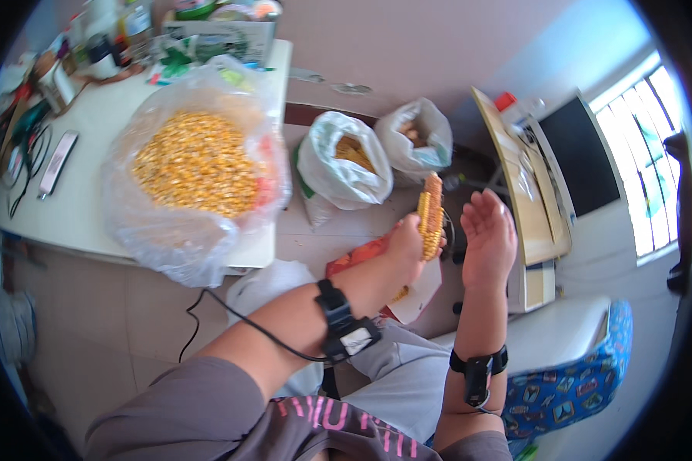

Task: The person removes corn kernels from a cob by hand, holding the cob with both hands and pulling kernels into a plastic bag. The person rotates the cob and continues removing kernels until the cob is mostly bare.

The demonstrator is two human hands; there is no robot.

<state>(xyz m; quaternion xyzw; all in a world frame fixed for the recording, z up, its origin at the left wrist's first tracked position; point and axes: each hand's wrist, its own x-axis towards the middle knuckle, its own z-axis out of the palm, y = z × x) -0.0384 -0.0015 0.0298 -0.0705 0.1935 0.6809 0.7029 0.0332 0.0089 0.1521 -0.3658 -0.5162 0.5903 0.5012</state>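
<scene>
My left hand (410, 245) is closed around a partly shelled corn cob (431, 219), held upright; some yellow kernel rows remain along its left side and lower end. Just to the right, my right hand (489, 239) is raised with its palm showing and holds nothing. Beneath the left hand is a red and white bag or box (427, 291), partly hidden by my forearm, with some yellow corn inside. A clear plastic bag (179, 245) full of loose corn kernels (199, 161) rests on the white table at the left.
Two white woven sacks (346, 161) (415, 138) stand on the floor by the wall. The white table (92, 213) also carries a phone (57, 164), cables, bottles and a carton (225, 40). A wooden desk (525, 196) and a blue patterned chair cover (571, 392) are at the right.
</scene>
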